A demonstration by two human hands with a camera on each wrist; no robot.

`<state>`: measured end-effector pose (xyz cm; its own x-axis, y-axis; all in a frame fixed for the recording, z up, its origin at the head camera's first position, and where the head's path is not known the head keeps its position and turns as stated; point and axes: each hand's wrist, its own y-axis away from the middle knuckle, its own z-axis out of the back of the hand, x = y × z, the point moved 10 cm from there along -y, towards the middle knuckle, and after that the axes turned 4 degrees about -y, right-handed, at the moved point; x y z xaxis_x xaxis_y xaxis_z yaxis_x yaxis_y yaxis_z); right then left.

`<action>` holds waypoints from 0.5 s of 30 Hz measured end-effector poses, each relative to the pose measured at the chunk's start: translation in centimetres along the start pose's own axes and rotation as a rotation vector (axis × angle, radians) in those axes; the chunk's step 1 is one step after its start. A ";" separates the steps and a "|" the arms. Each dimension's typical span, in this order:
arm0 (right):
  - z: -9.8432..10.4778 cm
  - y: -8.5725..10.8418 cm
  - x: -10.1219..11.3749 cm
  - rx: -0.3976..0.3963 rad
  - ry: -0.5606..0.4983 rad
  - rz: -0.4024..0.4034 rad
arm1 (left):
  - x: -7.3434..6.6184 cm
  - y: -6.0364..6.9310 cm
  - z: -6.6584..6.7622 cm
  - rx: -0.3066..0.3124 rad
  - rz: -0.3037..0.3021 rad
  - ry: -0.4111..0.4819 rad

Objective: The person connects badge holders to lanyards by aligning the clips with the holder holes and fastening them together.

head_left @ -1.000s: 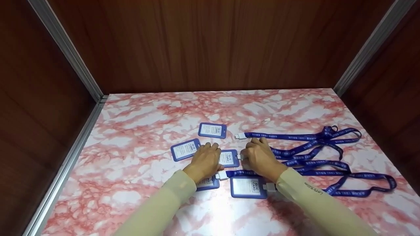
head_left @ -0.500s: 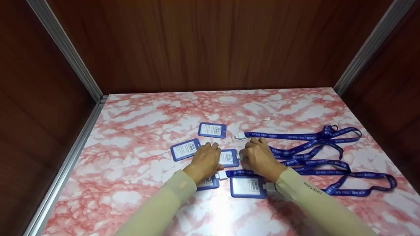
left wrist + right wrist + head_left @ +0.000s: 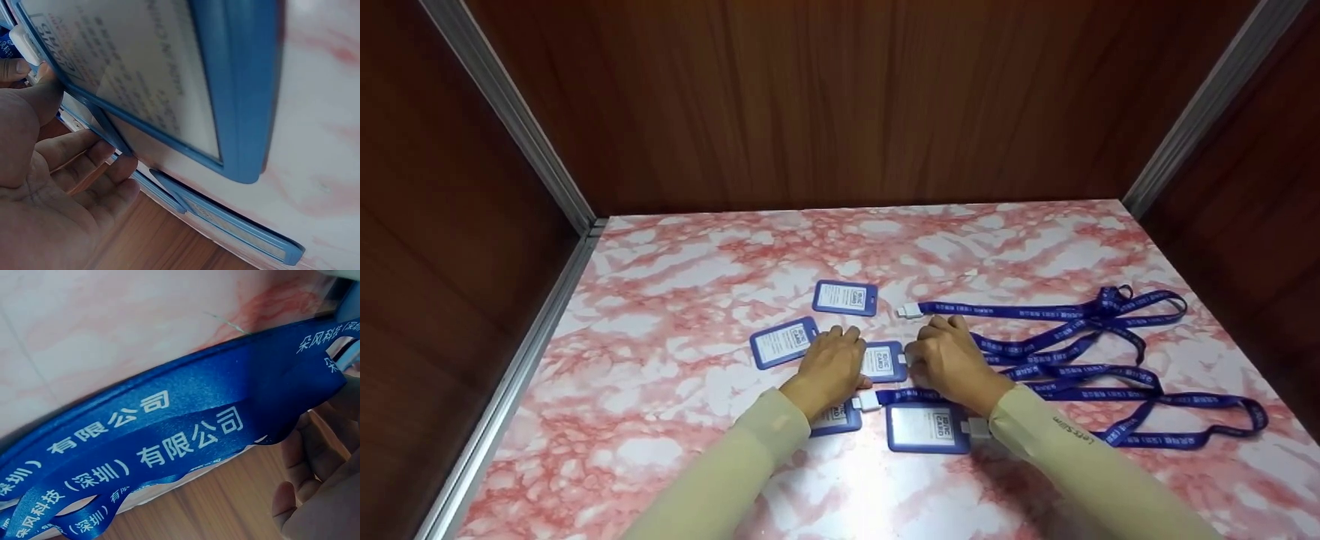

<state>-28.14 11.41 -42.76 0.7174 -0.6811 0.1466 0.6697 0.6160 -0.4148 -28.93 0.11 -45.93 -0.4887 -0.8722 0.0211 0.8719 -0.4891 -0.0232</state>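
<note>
My left hand [image 3: 826,366] holds a blue-framed badge holder [image 3: 882,361] in the middle of the group, thumb and fingers at its edges. At that holder's slotted end, my right hand [image 3: 952,361] pinches the white clip [image 3: 906,358] of a blue lanyard; the fingers hide much of the clip. In the right wrist view, blue lanyard straps [image 3: 185,439] with white lettering run beside the right hand. Under my left wrist lies another badge holder [image 3: 837,420], partly covered, with a white clip [image 3: 867,403] at its end.
One badge holder [image 3: 845,298] lies at the back and another [image 3: 780,343] at the left. Nearest the front lies a clipped badge holder [image 3: 928,428]. A lanyard [image 3: 1020,310] stretches right, overlapping others. Wooden panels [image 3: 840,105] enclose the marbled table [image 3: 675,285].
</note>
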 end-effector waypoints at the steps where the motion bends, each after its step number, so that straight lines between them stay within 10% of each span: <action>1: 0.0 0.0 0.0 0.000 -0.005 0.000 | 0.0 0.0 0.1 -0.004 -0.004 -0.004; 15: 0.1 0.1 0.0 0.006 -0.012 -0.005 | -0.1 0.0 -0.1 0.005 -0.007 0.001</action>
<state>-28.06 11.51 -42.72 0.7160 -0.6797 0.1591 0.6746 0.6150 -0.4084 -28.87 0.15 -46.02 -0.4949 -0.8687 0.0202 0.8686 -0.4952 -0.0177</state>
